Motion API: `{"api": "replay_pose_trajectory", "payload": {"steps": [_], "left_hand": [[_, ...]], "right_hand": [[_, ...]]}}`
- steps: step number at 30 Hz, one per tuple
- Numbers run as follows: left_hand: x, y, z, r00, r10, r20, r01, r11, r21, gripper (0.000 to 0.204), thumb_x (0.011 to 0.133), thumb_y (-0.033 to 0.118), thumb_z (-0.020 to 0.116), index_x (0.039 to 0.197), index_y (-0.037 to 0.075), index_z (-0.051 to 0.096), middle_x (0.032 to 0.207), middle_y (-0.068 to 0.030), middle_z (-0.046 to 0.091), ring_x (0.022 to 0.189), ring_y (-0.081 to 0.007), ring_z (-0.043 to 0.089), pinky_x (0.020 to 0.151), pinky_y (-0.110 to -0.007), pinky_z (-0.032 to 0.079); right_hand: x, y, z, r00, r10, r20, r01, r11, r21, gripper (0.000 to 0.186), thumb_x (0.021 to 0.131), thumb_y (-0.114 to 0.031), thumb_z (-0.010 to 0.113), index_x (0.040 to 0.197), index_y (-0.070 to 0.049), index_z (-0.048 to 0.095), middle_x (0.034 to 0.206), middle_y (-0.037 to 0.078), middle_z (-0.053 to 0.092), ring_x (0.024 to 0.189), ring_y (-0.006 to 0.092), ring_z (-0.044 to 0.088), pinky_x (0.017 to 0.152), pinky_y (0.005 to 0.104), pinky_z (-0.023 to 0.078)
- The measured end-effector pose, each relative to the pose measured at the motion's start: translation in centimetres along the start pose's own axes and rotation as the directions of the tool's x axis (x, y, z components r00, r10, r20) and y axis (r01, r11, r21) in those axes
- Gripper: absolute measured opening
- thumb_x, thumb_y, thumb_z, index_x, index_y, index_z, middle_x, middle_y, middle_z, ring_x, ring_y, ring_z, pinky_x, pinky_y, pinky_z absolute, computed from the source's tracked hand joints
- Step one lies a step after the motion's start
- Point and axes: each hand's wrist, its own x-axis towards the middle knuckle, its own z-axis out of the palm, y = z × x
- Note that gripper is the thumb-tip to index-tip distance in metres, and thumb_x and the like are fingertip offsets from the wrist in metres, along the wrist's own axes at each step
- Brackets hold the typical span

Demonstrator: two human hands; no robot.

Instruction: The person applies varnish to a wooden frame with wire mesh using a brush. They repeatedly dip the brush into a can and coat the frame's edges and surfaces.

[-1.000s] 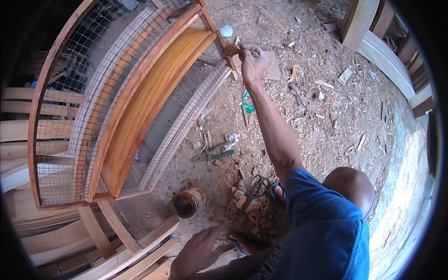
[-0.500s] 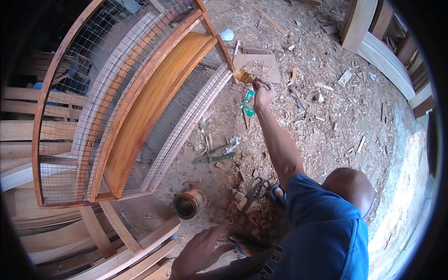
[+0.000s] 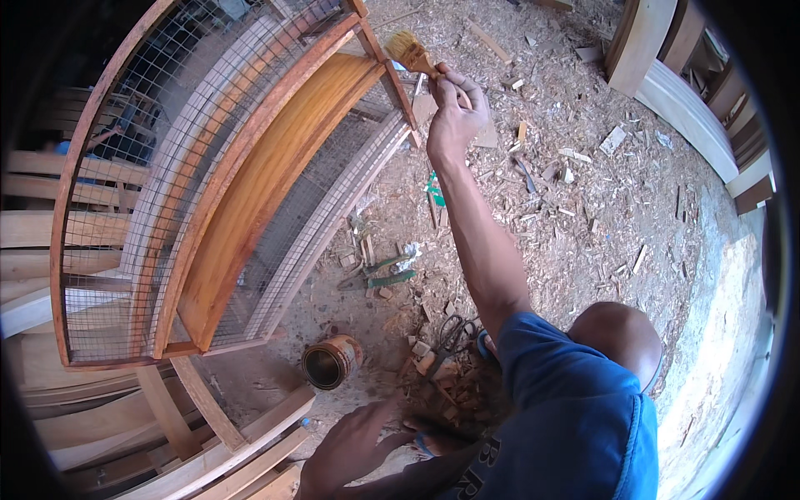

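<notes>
My right hand (image 3: 458,112) is closed on the handle of a paintbrush (image 3: 411,52) with pale, stained bristles, held beside the top end of an arched wooden frame (image 3: 254,125) with wire mesh. A varnished curved board (image 3: 267,183) shines golden inside the frame. My left hand (image 3: 358,437) hangs low with fingers extended and apart, holding nothing. An open paint can (image 3: 332,362) stands on the floor just above it.
Timber pieces (image 3: 158,408) lie stacked at lower left, and more boards (image 3: 679,125) stand at upper right. Pliers (image 3: 392,280), scissors (image 3: 452,337) and wood scraps litter the shaving-covered floor (image 3: 583,217). Behind the mesh at left, another person's arm (image 3: 100,137) shows.
My right hand with the brush dipped down and right, then rose up and left, past the frame's top corner. My left hand has barely moved.
</notes>
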Motion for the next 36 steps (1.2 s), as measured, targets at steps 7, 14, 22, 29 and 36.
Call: {"api": "replay_pose_trajectory", "payload": {"steps": [7,14,22,29,36], "left_hand": [[-0.2,-0.1,0.1,0.999,0.029,-0.028,-0.028,0.999,0.022,0.068,0.094,0.039,0.068,0.144,-0.002,0.044,0.128,-0.0277,0.061,0.115,-0.0436,0.062,0.096,-0.048,0.050],[0.2,-0.3,0.2,0.997,0.059,-0.043,-0.058,0.998,0.007,0.066,0.094,0.038,0.068,0.142,-0.002,0.045,0.126,-0.0275,0.062,0.113,-0.0442,0.062,0.095,-0.048,0.051],[0.1,-0.3,0.0,1.000,-0.028,-0.002,0.027,0.999,-0.033,0.068,0.094,0.045,0.066,0.146,0.007,0.044,0.135,-0.0240,0.059,0.122,-0.0413,0.058,0.101,-0.048,0.047],[0.3,0.0,-0.3,0.999,0.028,-0.040,-0.028,1.000,0.004,0.065,0.094,0.039,0.068,0.141,0.000,0.047,0.130,-0.0274,0.060,0.115,-0.0443,0.061,0.096,-0.049,0.050],[0.6,-0.4,-0.1,1.000,-0.006,0.030,0.006,1.000,-0.017,0.065,0.095,0.040,0.067,0.142,-0.001,0.046,0.131,-0.0288,0.058,0.118,-0.0446,0.060,0.098,-0.049,0.049]], "right_hand": [[-2.7,3.7,-6.5,0.989,0.137,-0.060,-0.147,0.961,-0.235,0.011,0.096,0.002,0.063,0.106,0.005,0.064,0.114,0.018,0.071,0.101,0.0190,0.069,0.090,0.0281,0.056],[-3.8,3.3,-5.8,0.966,-0.023,0.256,0.076,0.977,-0.197,0.009,0.097,0.002,0.062,0.104,0.006,0.064,0.122,0.018,0.069,0.104,0.0156,0.068,0.091,0.0267,0.054],[-4.2,3.5,-7.2,0.975,-0.082,0.204,0.138,0.952,-0.274,0.008,0.097,0.001,0.064,0.104,0.003,0.066,0.118,0.016,0.071,0.105,0.0160,0.068,0.093,0.0270,0.053],[-4.5,3.8,-8.1,0.986,0.167,-0.009,-0.125,0.698,-0.705,0.010,0.094,-0.003,0.065,0.100,0.002,0.071,0.101,0.014,0.076,0.090,0.0173,0.073,0.083,0.0331,0.057],[-3.8,6.5,-9.2,0.985,0.038,0.166,0.011,0.958,-0.287,0.009,0.095,0.000,0.064,0.103,0.004,0.068,0.115,0.016,0.072,0.098,0.0157,0.069,0.086,0.0256,0.054]]}}
